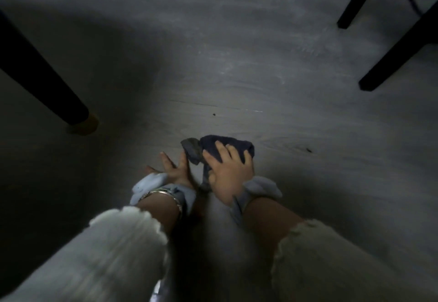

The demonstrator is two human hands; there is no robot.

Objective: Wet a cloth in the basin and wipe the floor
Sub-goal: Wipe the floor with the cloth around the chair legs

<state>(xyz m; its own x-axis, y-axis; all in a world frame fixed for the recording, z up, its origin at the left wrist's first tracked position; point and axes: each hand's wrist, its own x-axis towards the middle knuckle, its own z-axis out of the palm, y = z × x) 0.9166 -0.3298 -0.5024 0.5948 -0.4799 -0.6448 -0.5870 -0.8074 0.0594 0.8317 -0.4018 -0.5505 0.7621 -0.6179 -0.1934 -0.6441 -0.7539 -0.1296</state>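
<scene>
A dark blue-grey cloth [213,147] lies bunched on the grey floor [237,76] in the lower middle of the view. My right hand [228,171] lies on top of it, palm down, fingers spread over the cloth and pressing it to the floor. Just to its left, my left hand [174,167] rests flat on the bare floor with straight, spread fingers, close beside the cloth's grey corner. Both wrists carry pale blue bands, and white sleeves cover my forearms. No basin is in view.
A dark furniture leg with a brown foot [83,125] stands at the left. Two black chair legs [350,12] [372,83] come down at the upper right. Small dark specks [214,113] [308,150] dot the floor beyond the cloth.
</scene>
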